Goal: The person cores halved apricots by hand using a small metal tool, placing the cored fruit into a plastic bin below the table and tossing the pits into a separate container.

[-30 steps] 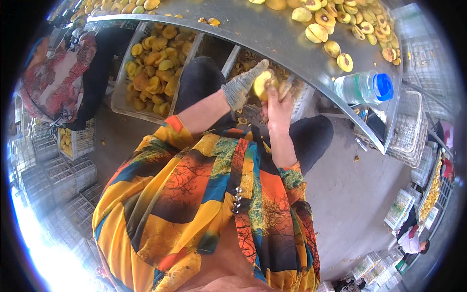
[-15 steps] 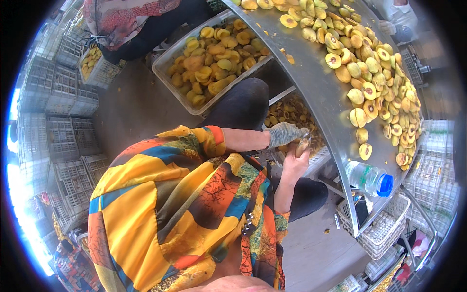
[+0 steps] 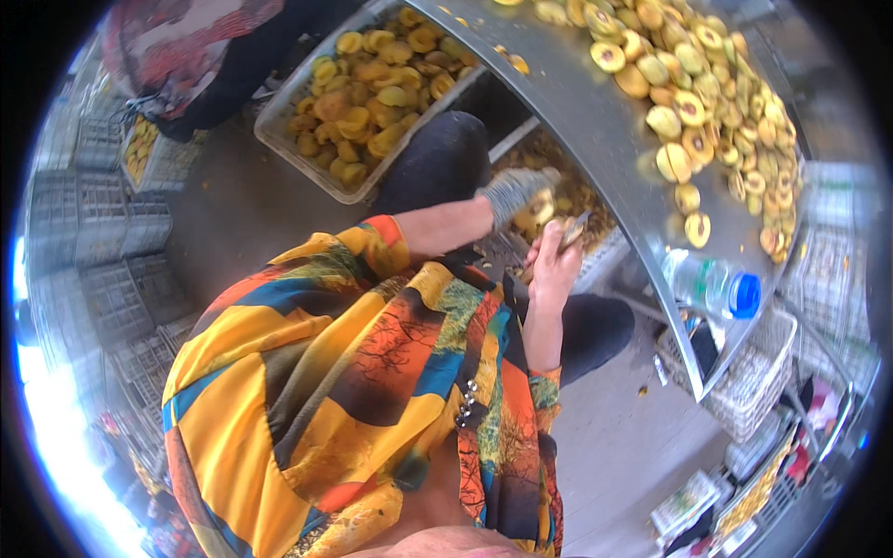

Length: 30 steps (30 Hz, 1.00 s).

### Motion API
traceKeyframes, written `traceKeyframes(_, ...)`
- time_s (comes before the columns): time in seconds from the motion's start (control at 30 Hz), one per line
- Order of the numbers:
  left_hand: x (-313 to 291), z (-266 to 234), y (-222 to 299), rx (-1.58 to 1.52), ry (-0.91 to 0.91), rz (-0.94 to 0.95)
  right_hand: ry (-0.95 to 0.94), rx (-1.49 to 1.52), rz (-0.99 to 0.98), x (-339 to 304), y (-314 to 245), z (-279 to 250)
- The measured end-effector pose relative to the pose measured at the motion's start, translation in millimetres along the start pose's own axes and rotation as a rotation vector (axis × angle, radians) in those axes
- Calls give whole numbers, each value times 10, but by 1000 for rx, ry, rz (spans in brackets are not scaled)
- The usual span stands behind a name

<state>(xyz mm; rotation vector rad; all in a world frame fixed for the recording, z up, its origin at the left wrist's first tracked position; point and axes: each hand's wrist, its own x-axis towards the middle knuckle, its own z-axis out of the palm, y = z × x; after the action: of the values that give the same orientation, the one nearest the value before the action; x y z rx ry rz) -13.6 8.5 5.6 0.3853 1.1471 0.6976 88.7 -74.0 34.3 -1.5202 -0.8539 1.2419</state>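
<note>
My left hand (image 3: 513,197), in a grey knit glove, is closed around a cut yellow peach (image 3: 541,208); its fingertips are blurred. Beside it, my bare right hand (image 3: 553,266) grips a small knife (image 3: 577,227), its blade pointing up and away from the fist. Knife and peach are apart. Both hands are over a bin of brown-yellow scraps (image 3: 584,191), partly hidden by them. A sheet-metal table (image 3: 619,158) slopes alongside, with a heap of halved peaches (image 3: 693,102) on it.
A white crate (image 3: 270,139) full of peach halves stands left of my knee. A water bottle with a blue cap (image 3: 712,284) lies by the table's near corner, above a white basket (image 3: 758,372). Stacked crates (image 3: 102,219) line the left. Another person's dark-clothed leg (image 3: 223,79) is at upper left.
My hands have drawn apart; they were together on a fruit. The left now holds a cut peach over the scraps bin, and the right has pulled back with the knife. The whole view has shifted.
</note>
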Motion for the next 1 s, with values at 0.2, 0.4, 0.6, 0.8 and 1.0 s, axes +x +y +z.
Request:
traceKeyframes(0.2,147,2,-38,128,48,270,-28,-199,120,-4,132,-91)
traceKeyframes(0.4,315,-80,-280,318,-65,595,98,-722,-215,-22,173,26)
traceKeyframes(0.6,63,9,-197,1191,96,959,117,-753,-179,-46,155,58)
traceKeyframes(0.8,-30,112,-239,1167,188,1141,117,-662,-129,-49,169,75)
traceKeyframes(1.0,91,6,29,1656,-217,1094,-66,-640,-155,-40,299,-31)
